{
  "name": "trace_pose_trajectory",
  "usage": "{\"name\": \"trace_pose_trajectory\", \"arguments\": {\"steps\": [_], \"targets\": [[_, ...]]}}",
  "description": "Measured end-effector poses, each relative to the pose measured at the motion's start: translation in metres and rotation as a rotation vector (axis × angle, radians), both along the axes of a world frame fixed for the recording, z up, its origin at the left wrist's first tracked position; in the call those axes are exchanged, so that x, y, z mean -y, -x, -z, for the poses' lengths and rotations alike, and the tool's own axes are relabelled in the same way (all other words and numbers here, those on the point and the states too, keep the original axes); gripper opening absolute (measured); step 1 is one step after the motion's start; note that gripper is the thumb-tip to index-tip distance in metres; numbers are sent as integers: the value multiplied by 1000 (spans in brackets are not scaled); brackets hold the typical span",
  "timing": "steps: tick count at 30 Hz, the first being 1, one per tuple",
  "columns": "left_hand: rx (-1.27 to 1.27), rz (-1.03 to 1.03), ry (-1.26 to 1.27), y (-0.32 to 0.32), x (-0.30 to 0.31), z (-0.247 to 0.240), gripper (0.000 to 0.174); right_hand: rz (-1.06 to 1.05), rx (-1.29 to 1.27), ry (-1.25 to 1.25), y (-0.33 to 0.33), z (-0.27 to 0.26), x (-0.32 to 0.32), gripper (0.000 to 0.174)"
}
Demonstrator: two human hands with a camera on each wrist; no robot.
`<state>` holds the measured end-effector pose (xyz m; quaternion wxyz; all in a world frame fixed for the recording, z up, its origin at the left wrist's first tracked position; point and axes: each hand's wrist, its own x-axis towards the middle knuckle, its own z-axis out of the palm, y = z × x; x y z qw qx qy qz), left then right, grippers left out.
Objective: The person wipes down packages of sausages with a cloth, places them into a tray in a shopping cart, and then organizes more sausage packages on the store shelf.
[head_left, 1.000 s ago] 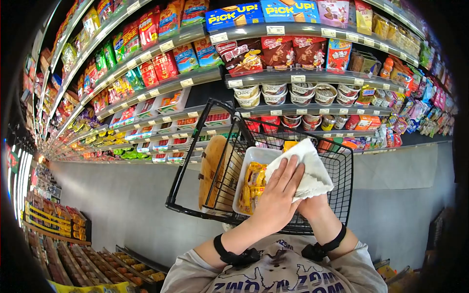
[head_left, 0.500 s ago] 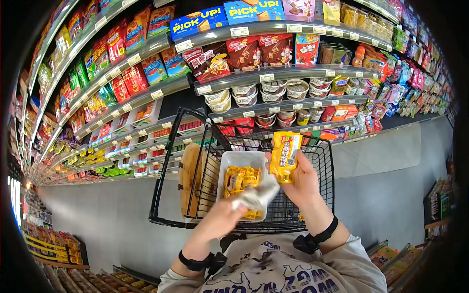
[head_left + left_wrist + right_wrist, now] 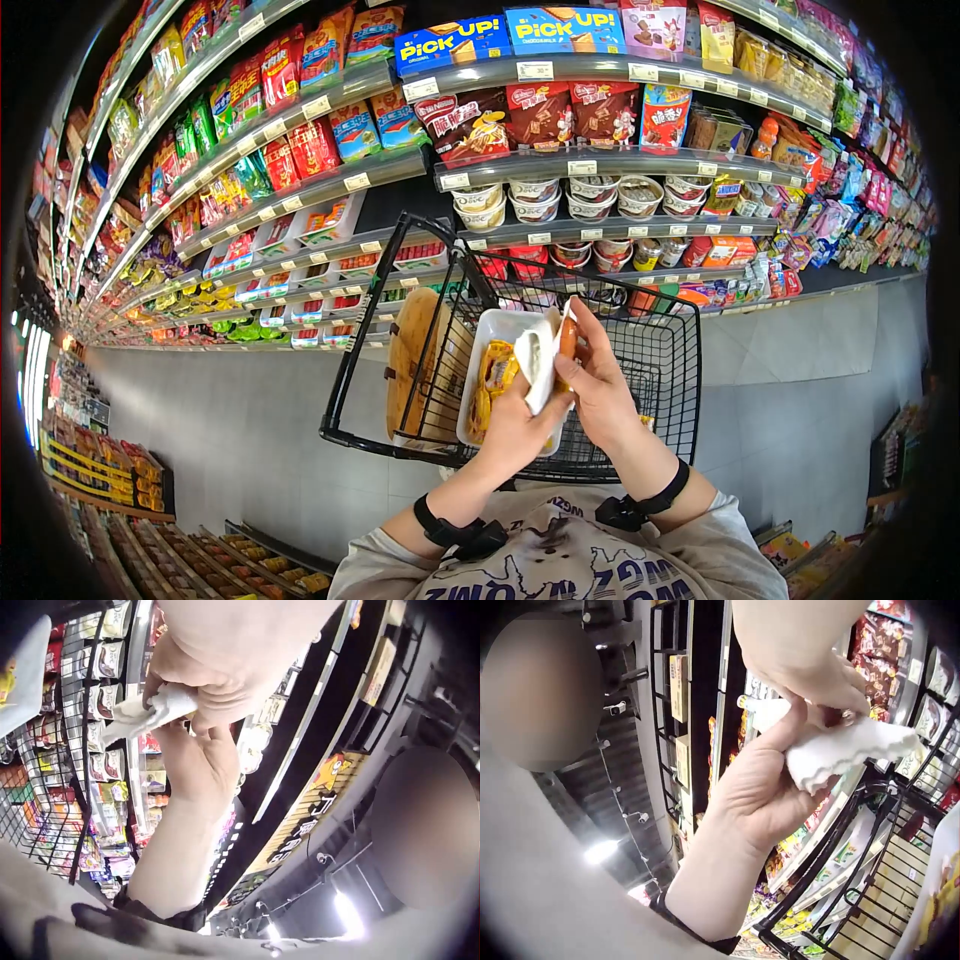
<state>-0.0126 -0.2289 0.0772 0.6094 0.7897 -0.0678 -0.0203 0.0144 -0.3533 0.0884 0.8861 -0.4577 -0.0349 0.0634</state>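
In the head view my left hand [image 3: 515, 430] grips a folded white cloth [image 3: 538, 365] with a wavy edge. My right hand [image 3: 605, 400] holds a yellow snack packet [image 3: 568, 338], turned nearly edge-on, right beside the cloth. Both hands are close together above the cart. From the left wrist, the cloth [image 3: 154, 712] shows between the hands. The right wrist view has it pinched under the left thumb, and there the packet is mostly hidden. Left of the hands, a white tray [image 3: 485, 335] with several yellow packets [image 3: 495, 375] sits in the cart.
A black wire shopping cart [image 3: 670, 400] stands in front of me, with a tan panel [image 3: 412, 365] at its handle end. Behind it rise shelves of bagged sweets, chocolate tubs [image 3: 535, 200] and blue boxes [image 3: 565, 32]. Grey floor [image 3: 250, 420] lies on both sides.
The cloth covered the right hand, then swung left over the tray, exposing the yellow packet. Now the cloth is back against the packet, which has turned from face-up to edge-on.
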Motion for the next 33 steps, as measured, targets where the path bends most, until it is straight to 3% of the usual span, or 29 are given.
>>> {"name": "trace_pose_trajectory", "arguments": {"steps": [3,8,11,13,18,20,21,24,26,27,29,33], "targets": [[-71,-41,187,-4,-8,9,36,82,52,205,4,-2,2,80],[-131,-142,527,-6,-14,10,30,42,60,107,-4,10,12,80],[-163,-153,575,-5,-11,9,29,7,14,15,-5,13,16,71],[-170,-152,588,-3,-11,11,29,-64,-61,-53,-3,13,18,52],[-180,-185,421,-3,-11,13,28,-56,-128,-159,-3,24,19,37],[-103,-339,412,-5,-9,8,31,-35,-152,-206,-6,26,20,34],[-6,-367,328,-5,-9,4,31,5,-193,-202,-7,27,20,33],[592,-267,-325,-9,-3,-15,51,36,-277,-170,-5,30,12,29],[412,-4,-287,-5,14,-28,53,70,-231,-233,2,23,-3,36],[488,-30,-359,-8,22,-28,51,81,-226,-144,10,19,-5,41],[568,-58,-434,-13,27,-27,49,67,-241,-195,8,17,-1,41],[388,3,-267,-23,25,-26,44,100,-137,-329,4,30,4,41]]}}
